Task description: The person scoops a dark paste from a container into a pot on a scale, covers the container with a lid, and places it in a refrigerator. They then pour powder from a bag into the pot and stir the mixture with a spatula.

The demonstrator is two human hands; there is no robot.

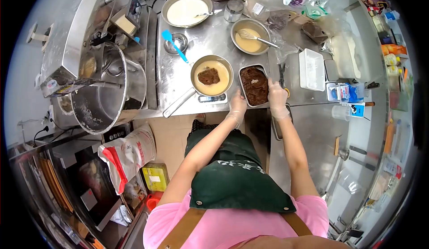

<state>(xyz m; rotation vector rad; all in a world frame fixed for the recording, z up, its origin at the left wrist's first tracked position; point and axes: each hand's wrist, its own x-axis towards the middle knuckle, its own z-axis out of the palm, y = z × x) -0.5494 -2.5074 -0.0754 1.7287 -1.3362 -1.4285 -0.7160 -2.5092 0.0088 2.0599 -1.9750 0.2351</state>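
Both gloved hands grip a rectangular metal tin (pixel 241 72) filled with dark brown paste (pixel 256 88). My left hand (pixel 237 106) holds its near left side, and my right hand (pixel 278 96) is wrapped on its right edge. Just left of the tin, a saucepan (pixel 195 65) with a long handle rests on a digital scale (pixel 212 99). Inside it, a lump of the same-looking brown paste (pixel 208 75) sits in pale yellow liquid (pixel 218 88). A blue silicone spatula (pixel 175 46) lies across a small metal bowl (pixel 169 48) behind the saucepan.
At the back stand a large bowl of cream-coloured liquid (pixel 187 10) and a bowl (pixel 234 39) with a whisk (pixel 254 37). A glass jar (pixel 233 10) is between them. To the right is a white plastic tub (pixel 312 70); to the left, a big mixer bowl (pixel 100 106).
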